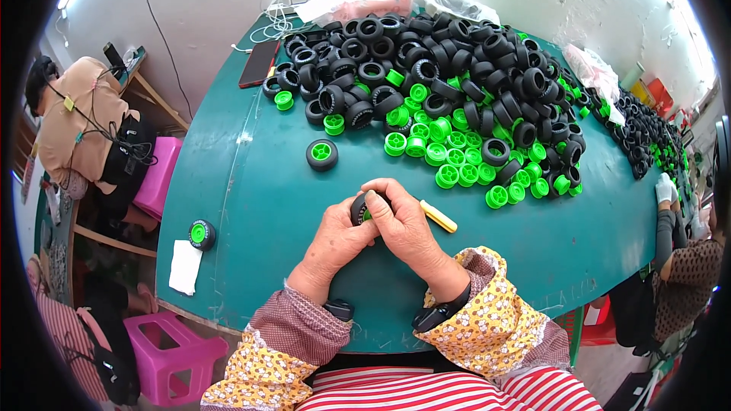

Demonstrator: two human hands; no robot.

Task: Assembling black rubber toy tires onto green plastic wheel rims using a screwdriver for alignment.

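Both hands, L (335,240) and R (403,230), clamped together on small black tire w/ green hub (364,209) near front edge of green table (251,205), yellow stick (439,216) just beside R, tire-and-hub pile (449,68) toward far edge.

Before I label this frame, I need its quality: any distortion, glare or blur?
Head view: fisheye bends the green table edge, black corners vignette; upper wall washes out bright; both hands and the tyre pile look sharp.
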